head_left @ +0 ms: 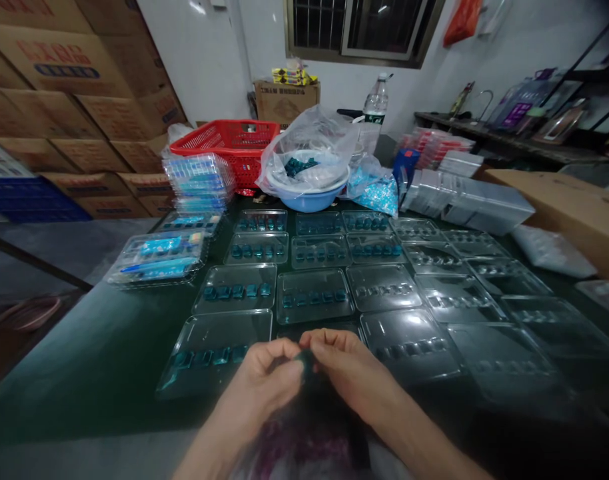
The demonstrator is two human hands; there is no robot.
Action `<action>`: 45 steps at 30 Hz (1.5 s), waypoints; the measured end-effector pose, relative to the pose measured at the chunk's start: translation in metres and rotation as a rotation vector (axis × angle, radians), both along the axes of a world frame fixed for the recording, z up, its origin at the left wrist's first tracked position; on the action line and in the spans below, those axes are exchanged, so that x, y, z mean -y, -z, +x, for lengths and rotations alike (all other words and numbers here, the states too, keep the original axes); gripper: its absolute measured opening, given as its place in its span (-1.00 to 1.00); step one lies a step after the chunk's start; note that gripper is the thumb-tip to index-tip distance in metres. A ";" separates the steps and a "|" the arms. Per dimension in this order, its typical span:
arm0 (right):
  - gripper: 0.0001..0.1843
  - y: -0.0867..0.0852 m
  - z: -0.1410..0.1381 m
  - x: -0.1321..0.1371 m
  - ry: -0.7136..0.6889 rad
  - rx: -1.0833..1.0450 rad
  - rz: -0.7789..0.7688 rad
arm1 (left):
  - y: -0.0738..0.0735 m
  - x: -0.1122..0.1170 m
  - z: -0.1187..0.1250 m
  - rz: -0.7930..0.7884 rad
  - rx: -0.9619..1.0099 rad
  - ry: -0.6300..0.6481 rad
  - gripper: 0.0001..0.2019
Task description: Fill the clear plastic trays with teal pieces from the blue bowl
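My left hand (274, 373) and my right hand (342, 363) meet low in the middle of the head view, fingers pinched together. Between them is a small dark teal piece (306, 361), blurred and partly covered by the fingertips. Just beyond and around the hands lie rows of clear plastic trays. In the front left tray (244, 323) and the tray behind it (242, 273), teal blocks sit in the moulded pockets. The tray right of my hands (384, 323) shows only clear pockets. One tray directly behind my hands is mostly hidden.
At the back stand a blue basin (312, 200) with a plastic bag of teal pieces, a red basket (224, 137), and a bag of blue-white bits (374, 193). Packed trays (159, 257) are stacked left. Clear boxes (484, 203) and a carton (564, 207) line the right.
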State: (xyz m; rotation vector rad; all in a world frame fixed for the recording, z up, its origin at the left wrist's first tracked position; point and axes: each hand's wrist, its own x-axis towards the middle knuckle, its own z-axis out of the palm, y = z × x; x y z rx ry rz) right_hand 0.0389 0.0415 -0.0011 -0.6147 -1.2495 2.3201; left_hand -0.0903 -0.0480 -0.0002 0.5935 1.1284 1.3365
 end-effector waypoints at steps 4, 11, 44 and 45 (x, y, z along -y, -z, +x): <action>-0.95 -0.007 0.004 -0.002 0.185 0.100 0.346 | 0.002 -0.001 -0.004 -0.009 0.311 -0.069 -0.80; -0.79 -0.020 0.004 0.004 0.107 0.107 0.878 | -0.001 -0.003 0.002 -0.083 0.420 -0.105 -0.81; -0.90 -0.004 -0.001 0.009 -0.145 0.499 1.389 | -0.005 0.027 -0.023 -0.088 -0.147 -0.439 -0.83; -0.91 -0.002 -0.003 0.012 -0.139 0.512 1.411 | -0.006 0.027 -0.022 -0.082 -0.143 -0.443 -0.84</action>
